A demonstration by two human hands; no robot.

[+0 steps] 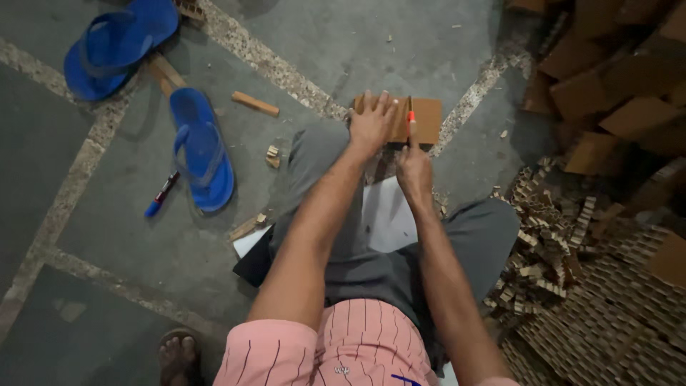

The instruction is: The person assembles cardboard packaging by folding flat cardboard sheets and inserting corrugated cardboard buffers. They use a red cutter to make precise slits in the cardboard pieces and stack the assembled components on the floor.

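On the grey floor ahead of the knees, the left hand (371, 125) presses flat on a brown board (426, 118) while the right hand (414, 168) grips what looks like an orange-handled cutter (410, 114) upright, heaps of cut pieces (536, 236) lying nearby, the board seemingly uncut.

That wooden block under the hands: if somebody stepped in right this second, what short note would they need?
Left hand: pressed flat on the wooden block, pinning it to the floor in front of the knee.
Right hand: gripping a thin red-handled tool, its tip on the block's top face.
Nearby: heap of small cut wood pieces on the right, stacked boards beyond, white sheet on the lap.
Done: many small pieces already lie cut.
Left: this block is whole; whether it bears any mark cannot be told.
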